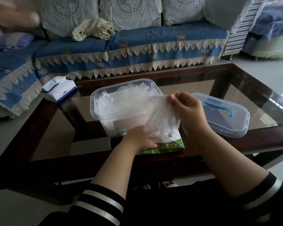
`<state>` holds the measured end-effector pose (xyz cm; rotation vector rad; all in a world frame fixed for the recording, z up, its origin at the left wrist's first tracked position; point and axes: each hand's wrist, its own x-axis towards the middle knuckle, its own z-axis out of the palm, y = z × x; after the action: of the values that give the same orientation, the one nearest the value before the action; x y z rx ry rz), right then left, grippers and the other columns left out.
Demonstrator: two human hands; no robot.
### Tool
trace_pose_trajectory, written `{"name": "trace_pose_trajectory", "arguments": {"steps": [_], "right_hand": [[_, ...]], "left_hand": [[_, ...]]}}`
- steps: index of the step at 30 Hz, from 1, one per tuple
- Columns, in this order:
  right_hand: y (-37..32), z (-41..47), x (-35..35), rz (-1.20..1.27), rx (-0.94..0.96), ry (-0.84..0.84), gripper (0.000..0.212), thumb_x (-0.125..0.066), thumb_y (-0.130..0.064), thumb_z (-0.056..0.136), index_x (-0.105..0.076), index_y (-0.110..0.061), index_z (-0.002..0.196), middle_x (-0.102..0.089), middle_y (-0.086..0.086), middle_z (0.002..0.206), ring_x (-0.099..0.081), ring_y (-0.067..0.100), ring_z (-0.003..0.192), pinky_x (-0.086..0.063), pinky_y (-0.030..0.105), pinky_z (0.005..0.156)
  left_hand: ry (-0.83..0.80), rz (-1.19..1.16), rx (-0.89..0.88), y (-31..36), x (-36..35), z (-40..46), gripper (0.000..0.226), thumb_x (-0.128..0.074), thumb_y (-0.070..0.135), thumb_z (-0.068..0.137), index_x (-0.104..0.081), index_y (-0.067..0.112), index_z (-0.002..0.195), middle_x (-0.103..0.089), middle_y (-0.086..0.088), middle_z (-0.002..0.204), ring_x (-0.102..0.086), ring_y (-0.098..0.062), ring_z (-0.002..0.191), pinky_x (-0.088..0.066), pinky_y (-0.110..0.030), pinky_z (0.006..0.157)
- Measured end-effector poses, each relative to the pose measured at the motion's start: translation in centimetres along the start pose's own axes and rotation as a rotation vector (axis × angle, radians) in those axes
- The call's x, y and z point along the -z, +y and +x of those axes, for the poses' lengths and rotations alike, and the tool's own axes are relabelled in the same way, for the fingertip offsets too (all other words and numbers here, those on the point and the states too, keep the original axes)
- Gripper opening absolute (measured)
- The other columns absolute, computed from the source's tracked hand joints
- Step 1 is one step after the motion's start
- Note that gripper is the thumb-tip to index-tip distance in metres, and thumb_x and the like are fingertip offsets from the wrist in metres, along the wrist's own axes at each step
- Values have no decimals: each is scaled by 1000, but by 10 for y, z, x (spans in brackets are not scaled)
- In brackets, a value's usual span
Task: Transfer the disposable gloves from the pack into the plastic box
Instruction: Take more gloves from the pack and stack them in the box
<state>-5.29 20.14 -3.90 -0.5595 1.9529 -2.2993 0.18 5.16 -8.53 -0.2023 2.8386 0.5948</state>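
A clear plastic box stands open on the glass table, with several thin transparent gloves piled inside. In front of it lies the green glove pack, a flat carton. My left hand rests on the pack's top and holds it down, thumb along its front edge. My right hand pinches a bunch of clear gloves that stretches from the pack's opening up over the box's near right corner.
The box's clear lid with a blue handle lies to the right on the glass coffee table. A white and blue tissue pack sits at the table's far left. A blue-covered sofa runs behind.
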Motion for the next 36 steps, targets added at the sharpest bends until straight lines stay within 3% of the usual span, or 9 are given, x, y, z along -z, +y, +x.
{"name": "trace_pose_trajectory", "arguments": {"steps": [6, 11, 17, 18, 19, 22, 25, 31, 36], "right_hand": [[-17, 1, 11, 85, 124, 148, 14, -58, -9, 92, -66, -18, 86, -69, -14, 73, -59, 1, 73, -51, 23, 77], [-17, 3, 19, -22, 178, 161, 8, -60, -14, 91, -66, -18, 92, -70, -13, 85, -64, 4, 86, -53, 27, 87], [-11, 1, 12, -372, 321, 193, 9, -60, -12, 92, -64, -20, 94, -62, -19, 85, -59, -6, 80, -50, 12, 73], [-10, 1, 11, -414, 349, 201, 10, -61, -14, 92, -63, -23, 94, -62, -19, 85, -59, -4, 81, -51, 15, 74], [-9, 0, 9, -456, 382, 205, 10, -61, -16, 91, -64, -24, 95, -62, -19, 86, -60, -1, 83, -52, 20, 76], [-8, -1, 4, -542, 443, 182, 7, -63, -23, 88, -65, -24, 95, -63, -16, 88, -61, 7, 85, -52, 28, 75], [-14, -1, 6, -524, 341, 63, 18, -59, -43, 86, -58, -26, 93, -61, -18, 90, -56, -6, 86, -45, 14, 74], [-17, 12, 39, -132, -164, -387, 107, -71, -77, 53, -39, -16, 136, -61, -6, 120, -63, 5, 108, -52, 15, 79], [-10, 13, 41, 263, -442, -585, 41, -80, -27, 67, -68, -3, 97, -72, 8, 88, -70, 18, 82, -56, 25, 72]], "left_hand": [[-21, -13, 13, 9, 22, -15, 48, -64, 37, 92, -51, 23, 136, -45, -5, 147, -45, -17, 129, -34, -24, 97], [354, -675, -58, 16, 58, -36, 14, -47, 29, 101, -60, 32, 99, -69, 11, 103, -65, 4, 78, -50, -13, 65], [374, -823, -177, 24, 70, -44, 88, -4, 77, 70, -74, 29, 96, -72, -1, 102, -65, -13, 102, -44, -21, 89], [348, -769, -177, 26, 69, -42, 93, -3, 84, 66, -75, 32, 93, -57, -13, 112, -33, -20, 118, -40, -19, 79], [328, -757, -198, 30, 69, -42, 95, -9, 90, 64, -76, 30, 93, -70, -11, 83, -39, -4, 81, -36, -20, 70], [416, -817, -186, 43, 68, -37, 62, -57, 68, 77, -71, 11, 98, -68, 6, 74, -63, -9, 69, -47, -21, 69], [476, -909, -276, 47, 72, -32, 7, -63, 18, 92, -67, 16, 98, -74, 3, 79, -68, -10, 72, -56, -25, 71], [341, -831, -385, 35, 90, -30, 17, -55, 12, 95, -59, 22, 108, -75, -3, 92, -63, -15, 65, -49, -25, 53], [331, -817, -302, 24, 99, -17, 11, -54, 12, 97, -51, 15, 107, -75, 3, 92, -70, -16, 69, -52, -27, 53]]}}
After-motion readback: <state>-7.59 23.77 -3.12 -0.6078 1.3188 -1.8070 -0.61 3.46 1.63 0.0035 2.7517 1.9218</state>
